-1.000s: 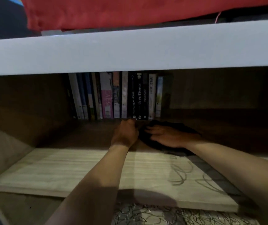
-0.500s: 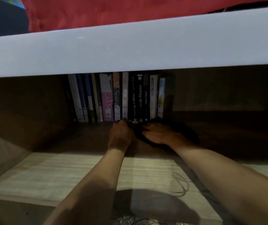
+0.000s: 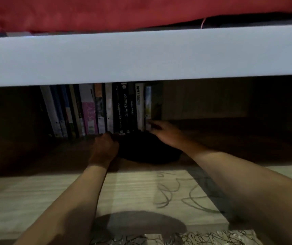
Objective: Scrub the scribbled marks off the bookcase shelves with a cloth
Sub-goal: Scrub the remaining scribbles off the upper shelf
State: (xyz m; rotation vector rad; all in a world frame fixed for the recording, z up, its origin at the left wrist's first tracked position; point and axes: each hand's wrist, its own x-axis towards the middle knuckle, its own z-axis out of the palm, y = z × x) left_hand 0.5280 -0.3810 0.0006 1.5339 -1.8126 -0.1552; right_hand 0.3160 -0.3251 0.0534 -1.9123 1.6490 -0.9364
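A dark cloth [image 3: 148,151] lies bunched on the wooden shelf [image 3: 35,193], in shadow just in front of a row of upright books [image 3: 106,110]. My left hand [image 3: 104,149] sits at the cloth's left edge with its fingers curled under toward the foot of the books; what they hold is hidden. My right hand [image 3: 166,133] is off the cloth, reaching back with fingers stretched out, touching the rightmost book [image 3: 148,106]. Grey scribbled marks [image 3: 177,191] loop across the lit front right of the shelf.
The thick white edge of the upper shelf [image 3: 141,55] hangs low over the compartment, with red fabric [image 3: 124,11] on top. The back right of the compartment is dark. A patterned surface with scribbles [image 3: 212,237] shows below the shelf's front edge.
My right hand has lifted off the cloth and moved back and right to the last book in the row. My left hand has stayed beside the cloth.
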